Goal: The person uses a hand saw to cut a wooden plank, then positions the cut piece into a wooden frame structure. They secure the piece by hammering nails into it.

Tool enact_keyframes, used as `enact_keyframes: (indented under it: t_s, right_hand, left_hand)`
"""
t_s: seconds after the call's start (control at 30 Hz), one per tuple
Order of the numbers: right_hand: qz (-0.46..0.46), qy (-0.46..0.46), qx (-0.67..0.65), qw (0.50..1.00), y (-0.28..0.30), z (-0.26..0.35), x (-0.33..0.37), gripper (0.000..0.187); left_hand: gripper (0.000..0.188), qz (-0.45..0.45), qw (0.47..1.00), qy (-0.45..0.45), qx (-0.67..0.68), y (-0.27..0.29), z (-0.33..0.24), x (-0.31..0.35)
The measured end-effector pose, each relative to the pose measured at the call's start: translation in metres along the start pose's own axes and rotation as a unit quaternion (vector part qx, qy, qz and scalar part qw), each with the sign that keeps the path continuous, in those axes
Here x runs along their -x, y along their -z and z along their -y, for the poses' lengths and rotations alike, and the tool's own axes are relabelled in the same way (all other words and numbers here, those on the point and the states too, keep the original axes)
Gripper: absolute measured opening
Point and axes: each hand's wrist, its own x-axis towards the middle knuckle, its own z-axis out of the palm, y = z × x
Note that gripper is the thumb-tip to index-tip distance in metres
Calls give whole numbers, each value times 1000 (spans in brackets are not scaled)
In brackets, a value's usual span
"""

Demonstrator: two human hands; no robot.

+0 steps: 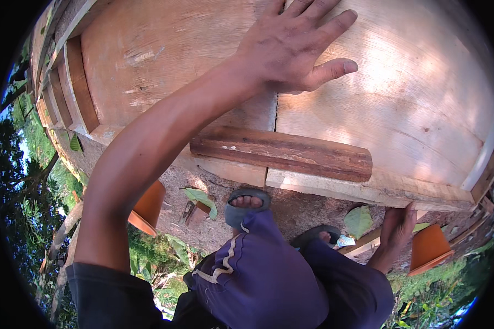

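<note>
My left hand (296,46) lies on the plywood panel (203,66), fingers spread and thumb stretched out to the right. It rests near the seam between two sheets, and its upper fingertips run out of view at the top. My right hand (398,227) is at the near edge of the wooden frame board (335,186), at lower right. Its fingers close at the board's underside, where their tips are partly hidden. Between my hands, a rough reddish-brown wood block (285,152) lies along the panel's near edge, touched by neither hand.
Wooden crosspieces (79,82) stand at the panel's left side. Below the near edge are orange-brown pots (148,207), one at each side, and fallen leaves (358,220) on bare soil. My sandalled foot (247,204) stands close to the board. Greenery lies around.
</note>
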Motion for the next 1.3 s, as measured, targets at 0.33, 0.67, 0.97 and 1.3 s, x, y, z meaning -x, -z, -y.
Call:
enact_keyframes:
  t_s: [0.33, 0.67, 0.97, 1.3]
  right_hand:
    - [-118, 30, 131, 984, -24, -5, 11, 50]
    - [-80, 432, 498, 747, -65, -8, 58, 63]
    - [172, 370, 650, 641, -138, 24, 32, 64]
    - [199, 333, 607, 693, -148, 16, 26, 53]
  left_hand:
    - [60, -108, 994, -10, -6, 4, -3, 5]
    - [49, 82, 922, 236, 296, 97, -10, 129]
    - [74, 115, 921, 219, 301, 113, -26, 199]
    - [59, 73, 950, 192, 236, 99, -33, 206]
